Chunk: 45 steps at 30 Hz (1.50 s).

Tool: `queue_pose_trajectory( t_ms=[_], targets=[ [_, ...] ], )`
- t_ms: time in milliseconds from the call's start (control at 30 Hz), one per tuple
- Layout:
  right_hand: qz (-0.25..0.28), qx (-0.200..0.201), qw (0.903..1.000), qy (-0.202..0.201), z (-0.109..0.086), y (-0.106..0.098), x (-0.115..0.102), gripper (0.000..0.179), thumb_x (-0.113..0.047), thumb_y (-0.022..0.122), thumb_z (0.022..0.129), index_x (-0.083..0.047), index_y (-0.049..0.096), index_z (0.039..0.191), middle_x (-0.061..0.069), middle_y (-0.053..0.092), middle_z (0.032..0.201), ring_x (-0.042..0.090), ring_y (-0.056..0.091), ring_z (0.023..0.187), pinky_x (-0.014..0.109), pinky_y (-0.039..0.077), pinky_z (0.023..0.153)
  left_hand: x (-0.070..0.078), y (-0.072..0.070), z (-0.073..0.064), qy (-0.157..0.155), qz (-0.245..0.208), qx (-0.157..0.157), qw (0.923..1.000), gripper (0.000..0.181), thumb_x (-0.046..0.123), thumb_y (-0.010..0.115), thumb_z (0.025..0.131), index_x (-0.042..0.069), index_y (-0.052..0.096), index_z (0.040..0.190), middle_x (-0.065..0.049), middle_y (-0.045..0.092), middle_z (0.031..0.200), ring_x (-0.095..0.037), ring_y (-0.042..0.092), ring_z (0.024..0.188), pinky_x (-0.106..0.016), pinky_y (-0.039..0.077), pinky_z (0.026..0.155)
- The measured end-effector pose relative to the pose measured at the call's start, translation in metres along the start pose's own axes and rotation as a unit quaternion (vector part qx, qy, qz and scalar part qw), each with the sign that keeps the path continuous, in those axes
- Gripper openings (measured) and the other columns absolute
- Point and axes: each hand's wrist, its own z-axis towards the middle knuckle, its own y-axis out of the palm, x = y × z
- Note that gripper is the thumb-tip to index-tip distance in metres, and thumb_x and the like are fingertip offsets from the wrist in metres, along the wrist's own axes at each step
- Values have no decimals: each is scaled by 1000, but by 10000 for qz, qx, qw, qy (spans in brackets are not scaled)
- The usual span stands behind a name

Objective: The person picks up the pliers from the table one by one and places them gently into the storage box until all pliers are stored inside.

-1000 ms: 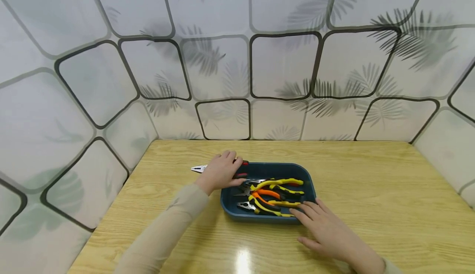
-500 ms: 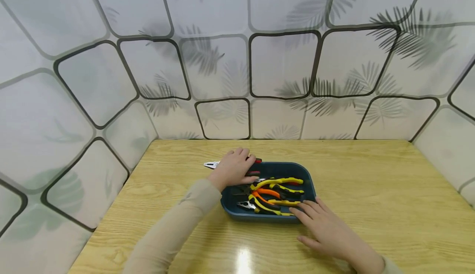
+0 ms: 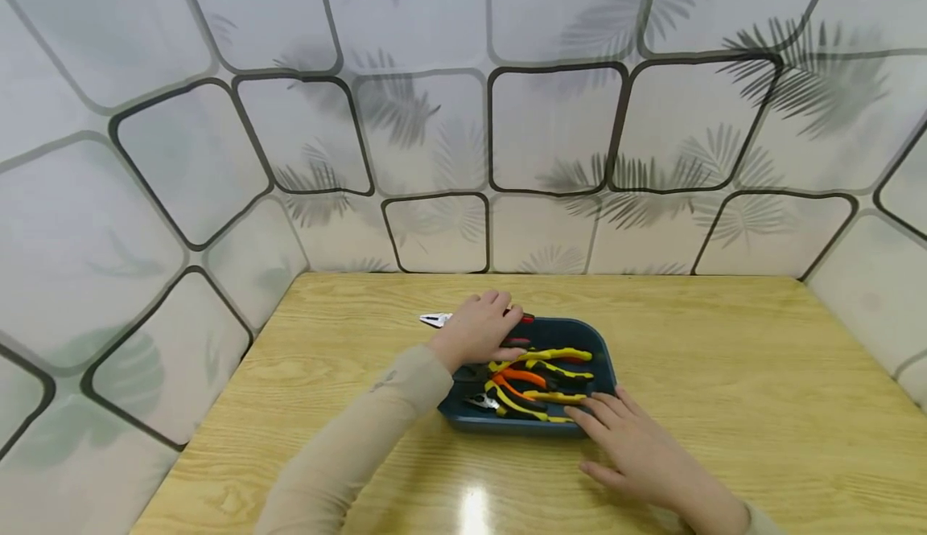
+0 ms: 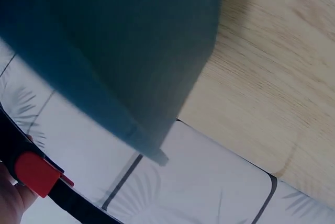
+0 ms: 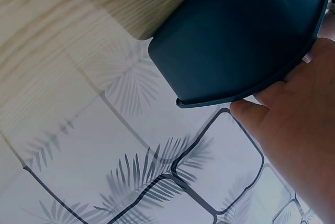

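Observation:
My left hand [image 3: 479, 330] holds a pair of pliers [image 3: 436, 320] by its black-and-red handles over the back left of a dark blue bin [image 3: 514, 428]. The silver jaws point left, beyond the bin's rim. In the left wrist view, part of a black-and-red handle [image 4: 36, 174] shows beside the fingers. Inside the bin lie several pliers with yellow-and-black handles [image 3: 558, 354] and one with orange handles [image 3: 525, 376]. My right hand [image 3: 640, 448] rests on the bin's front right rim, fingers extended; the right wrist view shows it against the bin wall [image 5: 235, 51].
The bin stands on a light wooden table [image 3: 724, 358]. Behind it and at both sides rises a pale wall covering [image 3: 558, 133] with dark rounded outlines and leaf prints. A bright reflection lies on the table in front of the bin.
My left hand has moved right with the black-and-red pliers, from the bin's left edge to farther over its inside. The right hand stays at the rim.

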Motion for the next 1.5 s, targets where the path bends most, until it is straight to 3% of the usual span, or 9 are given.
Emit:
queue_pose_trajectory(
  t_ms=[333,600,1000,1233,1500],
  targets=[
    [13,24,10000,-3,0,-1,0,59,-43,61,77,-8,50,124,10,51,118,28,42,111,53,26,94,8,-3,4,102,132,-73,9998,60,60,40,83,15,48,122,-5,47,108,-19,46,92,-33,44,76],
    [-9,48,10000,-1,-1,0,-1,59,-43,60,78,-8,50,124,10,51,118,29,42,111,52,25,95,12,2,4,342,126,92,9993,62,61,39,83,14,46,122,-5,45,109,-19,44,94,-32,44,75],
    [26,-15,10000,38,0,-1,-1,60,-43,60,78,-7,49,125,11,51,119,30,42,112,52,23,96,16,5,2,676,-232,741,9947,61,58,43,83,9,46,119,-5,45,105,-17,44,89,-27,43,75],
    [-28,92,9999,-33,-1,0,0,59,-43,61,77,-8,50,124,10,51,118,29,42,112,52,23,95,20,10,1,622,-451,286,9966,60,58,41,84,10,45,119,-5,43,105,-15,43,86,-24,43,74],
    [4,82,10000,-5,-1,1,1,60,-43,62,77,-9,49,125,9,51,119,28,42,112,52,25,94,23,14,2,190,-802,-259,9963,63,59,39,84,10,44,124,-6,44,114,-17,47,97,-27,44,78]
  ],
)
